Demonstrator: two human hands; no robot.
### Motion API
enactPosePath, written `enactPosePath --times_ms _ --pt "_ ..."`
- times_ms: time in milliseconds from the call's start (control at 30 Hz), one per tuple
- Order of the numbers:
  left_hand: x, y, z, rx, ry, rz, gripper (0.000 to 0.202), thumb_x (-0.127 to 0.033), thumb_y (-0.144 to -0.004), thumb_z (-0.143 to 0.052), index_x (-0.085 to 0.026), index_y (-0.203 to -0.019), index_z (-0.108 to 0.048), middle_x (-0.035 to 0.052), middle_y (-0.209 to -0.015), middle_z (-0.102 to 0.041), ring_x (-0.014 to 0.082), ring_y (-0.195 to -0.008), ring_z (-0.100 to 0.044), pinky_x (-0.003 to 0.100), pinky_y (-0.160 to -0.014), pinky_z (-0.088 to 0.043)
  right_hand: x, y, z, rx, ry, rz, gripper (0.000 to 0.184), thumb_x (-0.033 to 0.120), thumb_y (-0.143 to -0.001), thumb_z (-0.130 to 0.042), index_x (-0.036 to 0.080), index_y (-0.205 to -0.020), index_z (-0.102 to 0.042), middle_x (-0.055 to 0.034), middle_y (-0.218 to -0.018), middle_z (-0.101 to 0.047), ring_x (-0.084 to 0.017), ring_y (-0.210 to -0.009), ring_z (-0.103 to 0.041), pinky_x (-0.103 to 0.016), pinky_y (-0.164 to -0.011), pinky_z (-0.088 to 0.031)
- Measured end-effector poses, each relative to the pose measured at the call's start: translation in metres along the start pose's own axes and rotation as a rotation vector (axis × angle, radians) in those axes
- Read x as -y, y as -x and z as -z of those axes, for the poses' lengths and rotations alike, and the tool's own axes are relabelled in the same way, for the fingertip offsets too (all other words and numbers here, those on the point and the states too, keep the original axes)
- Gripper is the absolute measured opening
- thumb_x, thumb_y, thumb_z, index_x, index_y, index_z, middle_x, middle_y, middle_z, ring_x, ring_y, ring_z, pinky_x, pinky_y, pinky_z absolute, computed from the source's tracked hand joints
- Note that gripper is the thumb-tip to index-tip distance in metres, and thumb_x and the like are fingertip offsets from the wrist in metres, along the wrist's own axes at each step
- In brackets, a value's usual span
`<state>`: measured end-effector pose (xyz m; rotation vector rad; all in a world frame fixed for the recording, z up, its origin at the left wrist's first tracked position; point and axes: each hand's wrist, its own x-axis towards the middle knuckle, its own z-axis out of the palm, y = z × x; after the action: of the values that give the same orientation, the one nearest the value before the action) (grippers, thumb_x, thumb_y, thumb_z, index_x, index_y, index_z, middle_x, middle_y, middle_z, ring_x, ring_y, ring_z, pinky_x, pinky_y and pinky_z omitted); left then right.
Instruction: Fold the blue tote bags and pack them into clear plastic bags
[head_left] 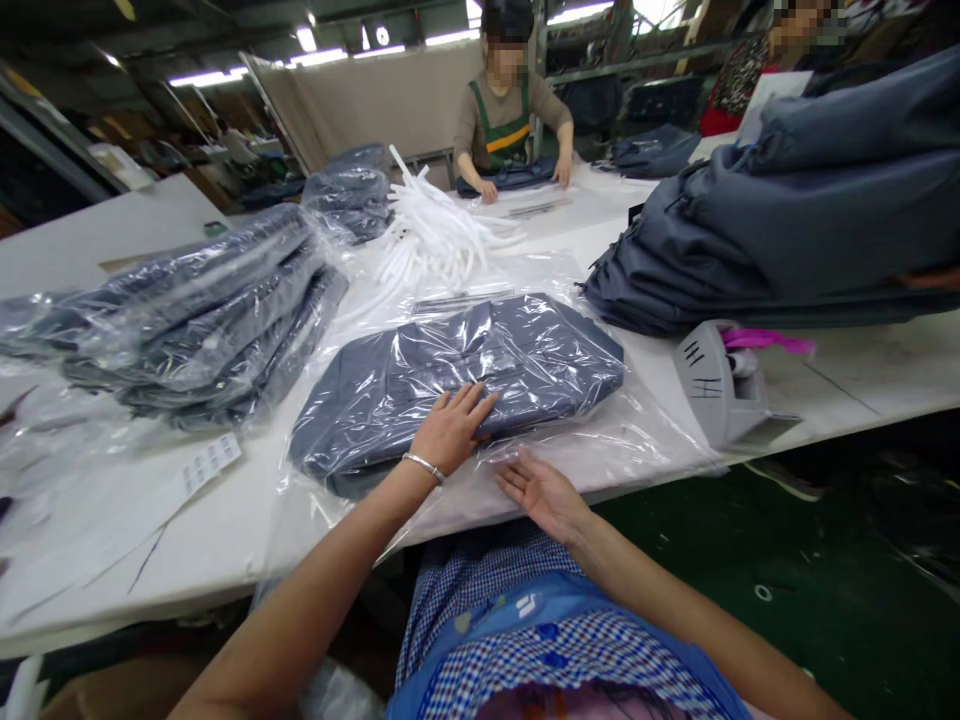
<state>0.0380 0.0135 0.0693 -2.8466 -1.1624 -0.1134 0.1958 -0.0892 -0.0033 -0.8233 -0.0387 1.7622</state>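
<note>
A folded grey garment in a clear plastic bag (480,370) lies on the white table (225,520) in front of me. My left hand (452,428), with a silver bangle at the wrist, rests flat on the near edge of the bagged garment, fingers spread. My right hand (541,492) lies palm up with open fingers under or against the loose flap of the bag at the table's front edge.
A stack of bagged garments (202,320) sits at the left. Unbagged grey garments (795,230) are piled at the right, beside a grey tape dispenser (716,385). White plastic strips (435,235) lie behind. A person (510,110) works at the far end. Label strips (210,462) lie near left.
</note>
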Motion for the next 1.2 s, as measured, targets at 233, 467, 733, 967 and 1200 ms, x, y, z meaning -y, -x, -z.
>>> enactPosePath --times_ms 233,467,733,967,1200 --pt "0.017 -0.014 0.000 -0.104 0.050 0.046 0.052 -0.017 -0.093 -0.048 -0.020 -0.144 -0.045 0.0123 -0.149 -0.050 0.0280 -0.135 -0.049 0.049 -0.108 -0.042 -0.012 0.025 0.011 0.023 0.167 0.001 0.033 0.027 -0.073 -0.082 0.014 -0.101 -0.069 -0.0120 -0.109 -0.074 -0.023 -0.104 -0.070 -0.037 -0.096 -0.054" --pt "0.012 -0.002 -0.045 -0.192 0.096 0.072 0.070 -0.003 -0.080 -0.048 -0.022 -0.147 -0.042 0.0080 -0.154 -0.043 0.0258 -0.144 -0.037 0.050 -0.117 -0.031 -0.009 0.075 0.060 0.042 0.370 -0.249 0.052 0.042 -0.067 -0.087 0.014 -0.107 -0.069 -0.0142 -0.112 -0.073 -0.026 -0.107 -0.069 -0.037 -0.095 -0.054" --pt "-0.001 0.030 -0.022 -0.182 -0.060 0.029 0.065 -0.012 -0.090 -0.046 -0.025 -0.153 -0.032 0.0057 -0.160 -0.032 0.0246 -0.148 -0.028 0.051 -0.120 -0.026 0.038 0.097 0.027 0.305 1.331 0.393 0.029 0.040 -0.095 -0.057 0.020 -0.108 -0.073 -0.0074 -0.100 -0.076 -0.023 -0.093 -0.073 -0.037 -0.088 -0.058" --pt "0.055 0.100 0.004 -0.273 -0.237 0.245 0.079 -0.006 -0.083 -0.047 -0.028 -0.156 -0.024 0.0072 -0.160 -0.030 0.0304 -0.148 -0.027 0.061 -0.119 -0.021 0.126 0.015 0.006 0.043 2.215 1.374 0.068 0.014 -0.089 -0.061 0.025 -0.151 -0.037 -0.0099 -0.159 -0.031 -0.033 -0.149 -0.021 -0.061 -0.119 -0.020" --pt "0.114 0.146 -0.039 -0.344 -0.245 0.171 0.081 0.001 -0.081 -0.038 -0.030 -0.155 -0.025 0.0025 -0.149 -0.050 0.0241 -0.133 -0.051 0.046 -0.112 -0.039 0.175 -0.047 0.058 0.102 2.409 1.446 0.072 -0.004 -0.088 -0.039 0.028 -0.152 -0.034 -0.0028 -0.152 -0.045 -0.025 -0.146 -0.029 -0.049 -0.113 -0.040"
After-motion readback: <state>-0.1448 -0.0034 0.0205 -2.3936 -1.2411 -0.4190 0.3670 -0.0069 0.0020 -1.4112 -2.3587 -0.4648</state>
